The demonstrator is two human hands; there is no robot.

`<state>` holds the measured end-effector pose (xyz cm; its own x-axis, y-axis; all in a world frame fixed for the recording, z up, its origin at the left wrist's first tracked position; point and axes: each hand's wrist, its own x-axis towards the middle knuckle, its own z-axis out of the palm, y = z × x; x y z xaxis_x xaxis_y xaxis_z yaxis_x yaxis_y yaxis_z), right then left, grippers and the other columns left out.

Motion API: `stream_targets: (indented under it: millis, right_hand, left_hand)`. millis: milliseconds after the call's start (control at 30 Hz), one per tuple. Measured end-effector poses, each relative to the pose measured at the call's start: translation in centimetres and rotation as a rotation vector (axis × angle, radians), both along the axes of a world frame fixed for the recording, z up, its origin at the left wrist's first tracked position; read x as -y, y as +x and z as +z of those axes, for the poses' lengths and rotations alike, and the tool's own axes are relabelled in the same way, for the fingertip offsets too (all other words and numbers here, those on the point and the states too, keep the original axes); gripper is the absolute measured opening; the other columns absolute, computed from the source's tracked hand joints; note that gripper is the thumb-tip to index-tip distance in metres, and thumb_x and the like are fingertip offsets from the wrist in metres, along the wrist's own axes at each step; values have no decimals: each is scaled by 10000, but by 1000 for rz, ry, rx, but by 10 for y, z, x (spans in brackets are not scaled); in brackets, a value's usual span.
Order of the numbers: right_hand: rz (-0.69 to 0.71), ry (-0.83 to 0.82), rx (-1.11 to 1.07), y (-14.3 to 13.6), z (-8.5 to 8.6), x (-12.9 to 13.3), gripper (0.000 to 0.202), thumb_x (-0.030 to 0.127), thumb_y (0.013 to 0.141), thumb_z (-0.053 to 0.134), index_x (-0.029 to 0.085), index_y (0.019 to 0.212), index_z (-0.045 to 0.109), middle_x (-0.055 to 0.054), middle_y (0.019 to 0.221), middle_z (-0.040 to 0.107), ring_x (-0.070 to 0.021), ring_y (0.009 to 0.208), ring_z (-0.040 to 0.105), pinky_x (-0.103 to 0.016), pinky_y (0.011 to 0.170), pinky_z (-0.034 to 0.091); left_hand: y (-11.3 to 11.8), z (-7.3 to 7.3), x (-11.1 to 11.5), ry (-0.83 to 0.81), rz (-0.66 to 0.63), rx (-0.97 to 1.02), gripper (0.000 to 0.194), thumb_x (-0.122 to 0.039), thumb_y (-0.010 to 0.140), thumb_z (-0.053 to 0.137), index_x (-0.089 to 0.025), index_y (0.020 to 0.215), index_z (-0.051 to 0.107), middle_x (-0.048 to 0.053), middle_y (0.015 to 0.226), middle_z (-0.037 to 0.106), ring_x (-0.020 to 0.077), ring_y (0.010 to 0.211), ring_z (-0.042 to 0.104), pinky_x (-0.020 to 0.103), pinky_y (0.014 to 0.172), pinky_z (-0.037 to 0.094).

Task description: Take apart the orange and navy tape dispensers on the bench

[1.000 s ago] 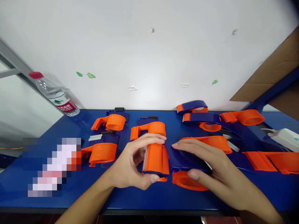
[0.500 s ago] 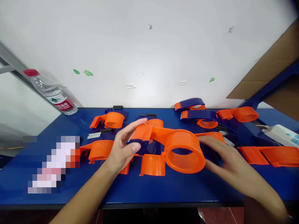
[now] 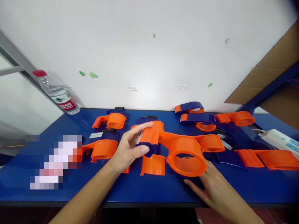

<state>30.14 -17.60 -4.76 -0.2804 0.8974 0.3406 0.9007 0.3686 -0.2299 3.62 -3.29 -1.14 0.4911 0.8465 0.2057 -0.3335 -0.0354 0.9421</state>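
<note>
My left hand (image 3: pixel 129 149) grips an orange and blue tape dispenser (image 3: pixel 187 143) by its blade end, thumb on the blue side piece and fingers over the orange top. The dispenser is held above the table, its round hub toward the right. Around the underside of that hub, my right hand (image 3: pixel 210 180) is curled, its thumb below and its other fingers mostly hidden behind the orange ring. Under the dispenser lies an orange hub part (image 3: pixel 153 165), and another orange frame (image 3: pixel 211 143) sits just behind it.
More orange frames (image 3: pixel 104 149) and blue-covered dispensers (image 3: pixel 198 118) lie across the blue table (image 3: pixel 130 191). A water bottle (image 3: pixel 62 96) stands at the back left. On the right are a white power strip (image 3: pixel 280 138) and cardboard (image 3: pixel 245 85). A blurred patch covers the left.
My right hand has moved left and down, from beside the hub to beneath it. The dispenser has shifted slightly right in the picture, still in my left hand. The view has shifted a little.
</note>
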Motion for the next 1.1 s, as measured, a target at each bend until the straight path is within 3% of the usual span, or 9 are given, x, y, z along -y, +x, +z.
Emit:
stream_targets:
  millis: [167, 300, 367, 467, 567, 700, 833, 967, 1100]
  right_hand:
    - [41, 32, 20, -1, -6, -6, 434, 286, 952, 604, 226, 1381, 572, -105, 1274, 716, -311, 1152, 697, -491, 941, 612]
    - [71, -77, -2, 11, 0, -1, 508, 343, 943, 642, 254, 1434, 545, -98, 1401, 647, -316, 1265, 634, -471, 972, 603]
    - [23, -64, -98, 21, 10, -3, 443, 353, 952, 628, 263, 1385, 594, -91, 1387, 657, -310, 1250, 646, -448, 968, 607]
    - [-67, 10, -418, 30, 30, -18, 270, 333, 991, 577, 273, 1235, 676, -68, 1173, 757, -258, 1030, 753, -351, 829, 656]
    - [78, -177, -746, 21, 51, -43, 309, 326, 1029, 523, 298, 1325, 606, -86, 1208, 739, -234, 981, 761, -333, 804, 653]
    - [346, -539, -754, -10, 67, -70, 561, 309, 1037, 528, 408, 1553, 329, -89, 1549, 496, -230, 1179, 682, -415, 942, 602]
    - [416, -521, -700, -31, 63, -76, 595, 294, 1044, 514, 407, 1579, 278, -63, 1505, 543, -220, 1241, 644, -407, 967, 586]
    - [440, -566, -889, -36, 56, -74, 479, 298, 1036, 537, 421, 1484, 420, -43, 1456, 576, -173, 988, 735, -335, 833, 632]
    - [403, -536, -1117, -36, 50, -73, 342, 341, 997, 615, 324, 1329, 534, -52, 1227, 661, -125, 740, 702, -270, 681, 616]
  left_hand:
    - [2, -2, 1, 17, -69, 14, 621, -419, 715, 856, -238, 1286, 691, 101, 1213, 703, 298, 1088, 658, 417, 945, 548]
    - [2, -2, 1, 30, -96, 12, 614, -419, 714, 852, -242, 1281, 693, 94, 1195, 691, 284, 1047, 660, 414, 944, 546]
    - [2, -2, 1, 37, -119, 10, 629, -418, 710, 851, -244, 1291, 682, 92, 1193, 681, 288, 1052, 654, 418, 943, 545]
    - [2, -2, 2, 48, -159, 43, 663, -404, 694, 863, -254, 1301, 645, 89, 1205, 655, 282, 1065, 644, 407, 932, 540]
    - [3, 0, 4, 24, -233, 94, 680, -375, 689, 878, -261, 1290, 581, 85, 1167, 649, 267, 1080, 650, 374, 921, 523]
    - [4, 5, 6, -26, -301, 107, 604, -423, 759, 847, -259, 1234, 511, 115, 1247, 639, 296, 1194, 635, 386, 958, 493]
    - [5, 4, 7, 22, -329, 89, 561, -516, 826, 780, -261, 1234, 490, 124, 1303, 641, 290, 1257, 614, 352, 964, 485]
    - [10, -1, 10, 42, -335, 78, 515, -532, 881, 713, -278, 1262, 478, 119, 1345, 629, 279, 1274, 613, 365, 993, 490]
    - [12, -9, 11, 196, -104, -29, 428, -470, 891, 725, -241, 1213, 561, 141, 1395, 595, 287, 1262, 599, 373, 973, 512]
